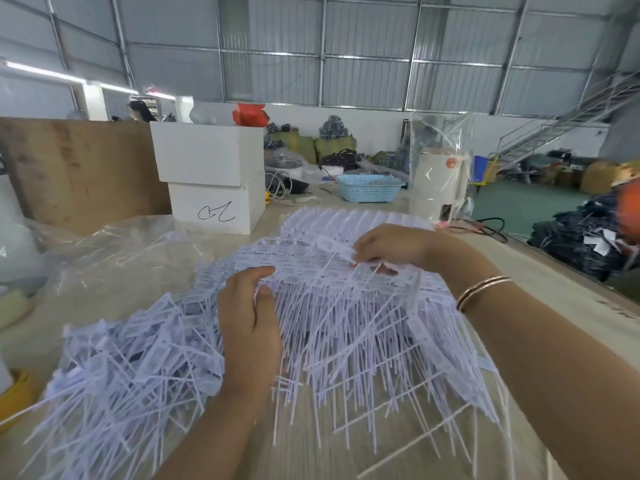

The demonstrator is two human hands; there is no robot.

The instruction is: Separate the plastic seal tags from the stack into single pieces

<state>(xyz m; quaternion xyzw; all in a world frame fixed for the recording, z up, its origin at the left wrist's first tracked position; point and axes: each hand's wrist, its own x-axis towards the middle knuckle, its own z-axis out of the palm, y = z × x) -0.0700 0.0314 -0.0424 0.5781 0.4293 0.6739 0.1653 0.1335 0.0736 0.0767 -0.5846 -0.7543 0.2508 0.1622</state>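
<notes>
Head view: tags (346,306) hiding right hand (388,249) fingertips

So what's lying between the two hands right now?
In the head view, only joined white seal tags lie between the left hand and the right hand; both hands grip that same stack, and no table shows there.

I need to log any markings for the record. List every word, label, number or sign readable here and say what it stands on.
No printed text can be read.
Lower white box: a black handwritten scribble, no clear letters.
White appliance: an orange hexagonal logo, too blurred to read.
Table, right edge: dark marks, too small and blurred to read.
Plastic seal tags: no print can be made out on their flat label parts.
</notes>
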